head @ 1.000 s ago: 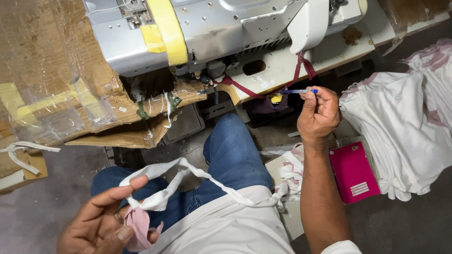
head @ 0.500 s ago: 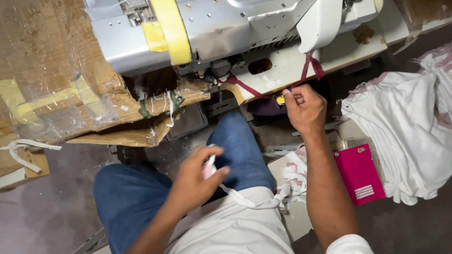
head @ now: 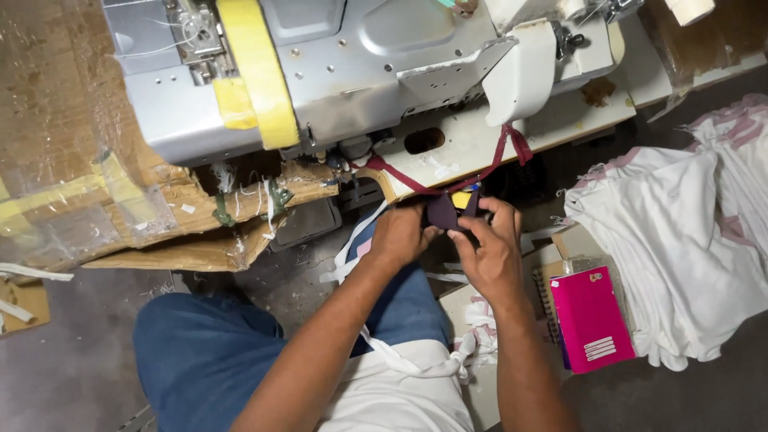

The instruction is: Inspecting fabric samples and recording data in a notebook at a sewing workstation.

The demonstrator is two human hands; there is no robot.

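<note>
2 hands met just below the front edge of the machine bed (head: pixel 448 152). From my remote seat I saw the left hand (head: pixel 402 234) and right hand (head: pixel 488 252) both pinching a small dark maroon fabric piece (head: pixel 442 212), tied into the maroon strip (head: pixel 512 144) looping up to the sewing machine (head: pixel 344 72). My worry: a hard tug could tear the strip loose or drag it off the guide. White tape (head: pixel 352 240) trailed over the lap and might snag. Concrete floor (head: pixel 72 368), torn cardboard (head: pixel 192 224), a pink notebook (head: pixel 590 318) and white garments (head: pixel 680 240) crowded the space.
</note>
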